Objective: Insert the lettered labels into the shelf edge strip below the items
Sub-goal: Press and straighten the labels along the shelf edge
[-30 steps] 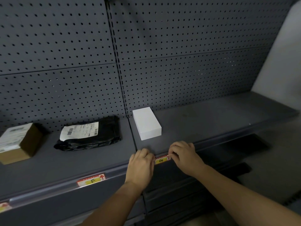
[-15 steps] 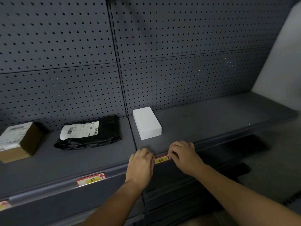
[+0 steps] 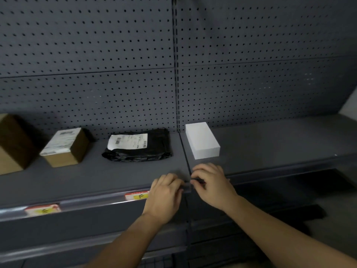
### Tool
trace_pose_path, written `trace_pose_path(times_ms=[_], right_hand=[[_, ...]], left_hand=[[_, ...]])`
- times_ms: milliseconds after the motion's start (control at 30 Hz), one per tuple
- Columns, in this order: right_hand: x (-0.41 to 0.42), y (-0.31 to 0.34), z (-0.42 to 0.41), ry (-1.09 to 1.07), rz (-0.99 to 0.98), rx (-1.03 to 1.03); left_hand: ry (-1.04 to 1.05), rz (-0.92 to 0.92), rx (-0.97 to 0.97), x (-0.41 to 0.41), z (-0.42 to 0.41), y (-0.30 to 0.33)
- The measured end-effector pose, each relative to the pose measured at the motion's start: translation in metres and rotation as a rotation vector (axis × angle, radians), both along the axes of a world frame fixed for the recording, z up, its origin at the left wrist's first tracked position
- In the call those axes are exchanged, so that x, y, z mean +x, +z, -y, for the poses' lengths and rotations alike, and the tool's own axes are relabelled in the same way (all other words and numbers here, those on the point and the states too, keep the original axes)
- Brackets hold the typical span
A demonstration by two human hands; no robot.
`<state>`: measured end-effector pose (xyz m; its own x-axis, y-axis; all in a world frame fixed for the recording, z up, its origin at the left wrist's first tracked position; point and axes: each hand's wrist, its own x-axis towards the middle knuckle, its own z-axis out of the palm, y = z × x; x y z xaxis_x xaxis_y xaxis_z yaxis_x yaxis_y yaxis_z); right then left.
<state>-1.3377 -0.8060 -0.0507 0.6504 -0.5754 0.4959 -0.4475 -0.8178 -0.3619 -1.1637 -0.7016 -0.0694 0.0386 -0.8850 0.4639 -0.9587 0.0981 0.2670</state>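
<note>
Where the shelf edge strip [image 3: 92, 202] meets the joint between two shelf sections, both hands rest on it in the head view: left hand [image 3: 164, 198] just left of the joint, right hand [image 3: 210, 185] just right, fingers [image 3: 197, 171] curled narrow against the strip. Whether they pinch a label cannot be told. Two lettered labels sit in the strip left of the hands: label F [image 3: 137, 195] touching the left hand, label E [image 3: 42, 209] farther left. Four items stand on the shelf: two cardboard boxes [image 3: 65, 147], one black parcel [image 3: 138, 145], one white box [image 3: 201, 140].
</note>
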Motion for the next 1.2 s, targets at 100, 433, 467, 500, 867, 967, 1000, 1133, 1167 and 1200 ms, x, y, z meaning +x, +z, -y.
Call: trace_pose_path(times_ms=[100,433,467,500,867,967,1000,1133,1167,1200], right_hand=[[0.042,-0.002,-0.023,0.074,-0.011,0.0],[0.102,-0.014,-0.061,0.057,-0.1,0.051],[0.104,-0.015,-0.062,0.051,-0.112,0.048],[0.105,-0.016,-0.063,0.044,-0.12,0.045],[0.109,-0.021,-0.064,-0.001,-0.128,-0.01],[0.11,-0.023,-0.065,0.012,-0.14,-0.043],[0.11,-0.023,-0.065,0.017,-0.147,-0.05],[0.109,-0.019,-0.063,0.039,-0.167,-0.071],[0.109,-0.019,-0.062,0.04,-0.167,-0.07],[0.109,-0.02,-0.062,0.04,-0.167,-0.064]], left_hand=[[0.059,0.006,-0.03,0.038,-0.026,-0.001],[0.157,0.06,-0.04,0.124,-0.074,-0.005],[0.155,0.059,-0.037,0.127,-0.075,-0.006],[0.151,0.06,-0.036,0.13,-0.075,-0.007],[0.108,0.066,-0.026,0.134,-0.074,-0.012],[0.107,0.044,-0.036,0.133,-0.074,-0.014],[0.107,0.03,-0.036,0.133,-0.073,-0.015],[0.116,0.003,-0.034,0.131,-0.071,-0.017],[0.116,0.0,-0.033,0.131,-0.071,-0.017],[0.114,-0.001,-0.035,0.131,-0.071,-0.017]])
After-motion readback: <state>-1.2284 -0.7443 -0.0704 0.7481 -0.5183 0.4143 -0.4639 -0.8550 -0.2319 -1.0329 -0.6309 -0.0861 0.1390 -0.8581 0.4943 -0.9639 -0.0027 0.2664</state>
